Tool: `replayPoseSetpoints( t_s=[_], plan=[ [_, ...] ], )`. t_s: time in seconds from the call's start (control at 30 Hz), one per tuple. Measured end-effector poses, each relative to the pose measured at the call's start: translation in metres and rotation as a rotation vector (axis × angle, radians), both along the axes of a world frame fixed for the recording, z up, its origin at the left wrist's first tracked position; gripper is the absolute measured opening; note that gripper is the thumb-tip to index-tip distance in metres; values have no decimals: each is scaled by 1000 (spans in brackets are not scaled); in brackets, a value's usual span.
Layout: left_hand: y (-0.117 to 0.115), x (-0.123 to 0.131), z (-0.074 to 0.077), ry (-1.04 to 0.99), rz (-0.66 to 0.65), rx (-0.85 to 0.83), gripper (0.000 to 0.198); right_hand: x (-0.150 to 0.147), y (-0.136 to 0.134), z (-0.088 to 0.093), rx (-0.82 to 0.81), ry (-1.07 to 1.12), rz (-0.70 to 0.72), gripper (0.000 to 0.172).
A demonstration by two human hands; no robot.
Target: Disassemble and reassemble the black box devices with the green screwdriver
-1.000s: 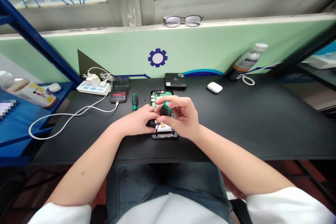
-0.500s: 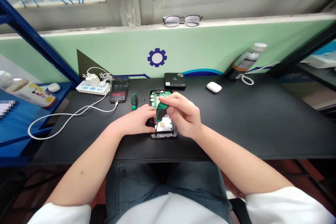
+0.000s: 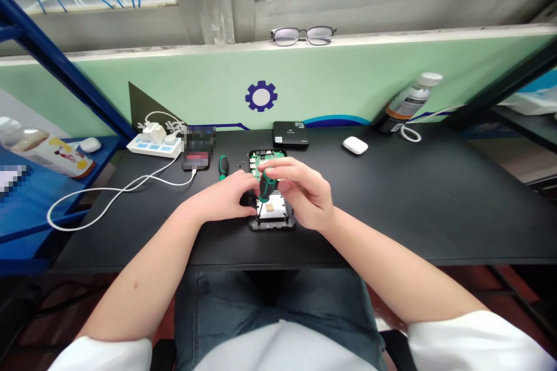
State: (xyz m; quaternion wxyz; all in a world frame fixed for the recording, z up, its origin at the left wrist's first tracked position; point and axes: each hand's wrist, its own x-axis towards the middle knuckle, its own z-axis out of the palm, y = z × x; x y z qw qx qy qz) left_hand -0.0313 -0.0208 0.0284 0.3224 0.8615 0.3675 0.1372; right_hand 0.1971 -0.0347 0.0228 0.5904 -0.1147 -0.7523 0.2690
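In front of me on the black desk lies an opened black electronic device (image 3: 289, 223), with a green circuit board (image 3: 272, 155) at its far end and a white block (image 3: 278, 207) bearing a small tan square at the near end. My right hand (image 3: 308, 192) grips a green-and-black screwdriver (image 3: 267, 185), held upright. Its thin shaft points down to the device's near left corner; the tip's contact is too small to make out. My left hand (image 3: 232, 196) holds the device's left edge, thumb and fingers apart along it.
A second screwdriver (image 3: 223, 168) and a few tiny dark screws (image 3: 242, 164) lie left of the device. Behind stands a flat black box (image 3: 290, 134). A white earbud case (image 3: 355, 145), a bottle (image 3: 409, 102), a power strip (image 3: 154, 145), a phone (image 3: 198, 148) and a white cable (image 3: 108, 189) surround it.
My right hand's fingers have shifted slightly over the screwdriver's top, and its handle has become a little more upright. My left thumb has moved slightly up along the device's edge.
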Motion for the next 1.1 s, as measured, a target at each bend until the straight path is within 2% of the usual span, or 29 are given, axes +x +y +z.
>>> replayPoseSetpoints(
  t_s=[0.13,0.3,0.43,0.5,0.6,0.67,0.73,0.97,1.1],
  plan=[
    [6,-6,1,33,73,119,27,0,2,2,15,2,-102,29],
    [18,-9,-10,226,295,383,26,2,3,2,-38,5,-72,33],
    [23,-7,-18,321,429,438,37,0,2,0,-125,61,-74,20],
    [24,-6,-19,350,487,453,40,-4,1,-2,-197,116,-11,15],
    [24,-4,-19,382,552,453,36,-8,-1,-4,-262,166,120,23],
    [25,-3,-19,387,563,450,32,-9,-2,-6,-249,165,145,26],
    [26,-2,-21,392,546,461,30,-7,-2,-6,-211,137,131,21],
    [32,3,-29,458,523,498,30,-5,4,-2,-47,20,-18,18],
    [36,7,-32,489,524,508,28,-6,5,-2,-39,-2,-30,28]
  ],
)
